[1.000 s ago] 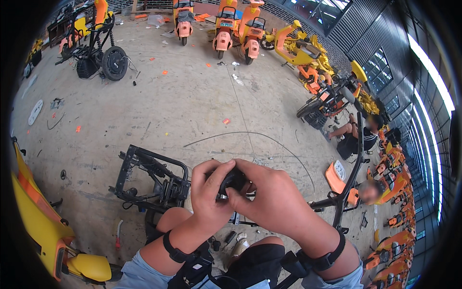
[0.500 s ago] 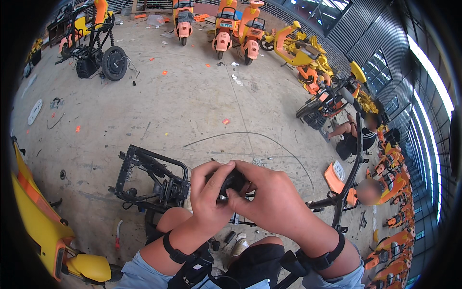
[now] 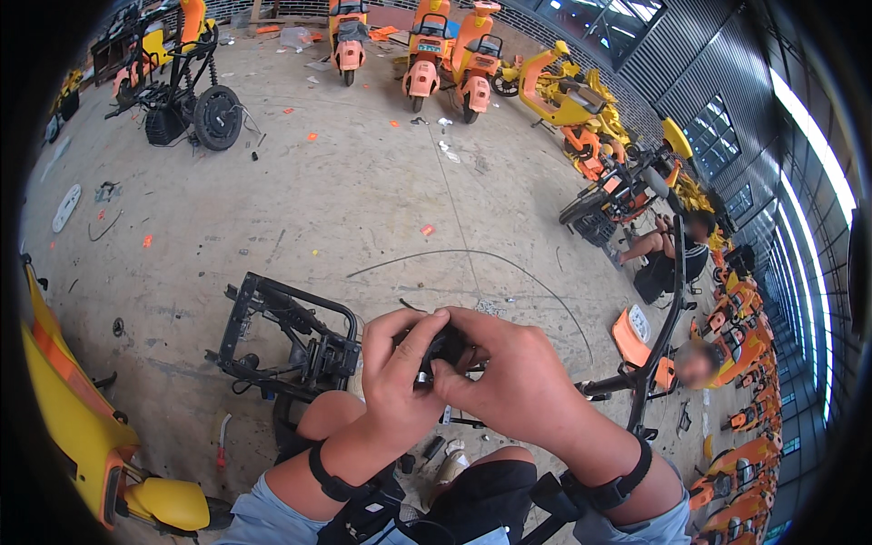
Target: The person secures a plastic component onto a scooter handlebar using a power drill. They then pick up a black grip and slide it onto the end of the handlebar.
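Note:
Both hands are raised in front of me, closed around a small black part (image 3: pixel 445 348) that shows a shiny bit at its lower end. Fingers cover most of it, so its exact kind is hard to make out. My left hand (image 3: pixel 397 360) grips it from the left. From the other side, my right hand (image 3: pixel 520 371) holds it with the thumb bent against its lower edge. Below and around the hands lies a stripped black scooter frame (image 3: pixel 343 320), its rear rack to the left and a long black tube (image 3: pixel 647 371) to the right.
A yellow scooter body (image 3: pixel 68 391) stands close at left. A thin black cable (image 3: pixel 472 252) curves across the concrete floor. Scooters (image 3: pixel 422 77) line the back. At right, a person (image 3: pixel 688 250) sits by another stripped scooter, and an orange panel (image 3: pixel 633 338) lies nearer.
My hands have dropped very slightly, and the fingers have shifted a little on the black part. The grip of both hands stays the same.

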Available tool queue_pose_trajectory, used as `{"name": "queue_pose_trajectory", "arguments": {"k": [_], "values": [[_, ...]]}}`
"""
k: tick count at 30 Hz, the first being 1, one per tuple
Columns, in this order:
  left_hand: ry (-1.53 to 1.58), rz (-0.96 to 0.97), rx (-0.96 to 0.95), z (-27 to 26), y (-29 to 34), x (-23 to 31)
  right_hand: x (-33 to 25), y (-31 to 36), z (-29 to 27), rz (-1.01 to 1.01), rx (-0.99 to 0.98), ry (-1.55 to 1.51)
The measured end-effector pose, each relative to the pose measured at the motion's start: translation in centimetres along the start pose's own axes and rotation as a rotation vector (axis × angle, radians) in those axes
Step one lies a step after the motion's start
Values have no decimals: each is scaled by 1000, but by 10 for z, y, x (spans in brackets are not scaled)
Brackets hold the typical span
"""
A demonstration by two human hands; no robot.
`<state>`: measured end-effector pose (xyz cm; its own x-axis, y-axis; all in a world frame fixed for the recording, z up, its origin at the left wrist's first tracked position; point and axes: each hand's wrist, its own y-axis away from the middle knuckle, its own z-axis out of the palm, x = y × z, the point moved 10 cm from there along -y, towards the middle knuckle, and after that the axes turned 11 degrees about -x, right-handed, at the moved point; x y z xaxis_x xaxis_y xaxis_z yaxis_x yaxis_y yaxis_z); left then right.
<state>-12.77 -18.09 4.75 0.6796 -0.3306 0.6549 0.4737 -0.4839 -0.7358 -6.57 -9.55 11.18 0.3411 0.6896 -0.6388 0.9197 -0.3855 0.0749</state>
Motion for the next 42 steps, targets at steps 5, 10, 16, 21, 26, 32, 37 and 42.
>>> {"name": "queue_pose_trajectory", "arguments": {"k": [5,10,16,21,26,32,37,42], "values": [[-1,-11,0,-1,1,-2,2,-2,3,6,-11,1],[-4,-14,-14,0,1,-3,8,-3,5,60,-69,-1],[49,-23,40,-6,-3,-7,10,-5,9,6,-150,-109],[-15,22,24,-4,-1,-4,12,-6,10,15,-156,-164],[-66,50,4,-3,-2,1,9,-5,5,-51,-68,-119],[-55,59,12,-4,-2,4,9,-4,5,-41,-33,-129],[-53,58,8,-5,-2,6,6,-3,5,-18,-29,-104],[-35,54,6,-5,-1,7,-1,-2,2,-3,-38,-35]]}}
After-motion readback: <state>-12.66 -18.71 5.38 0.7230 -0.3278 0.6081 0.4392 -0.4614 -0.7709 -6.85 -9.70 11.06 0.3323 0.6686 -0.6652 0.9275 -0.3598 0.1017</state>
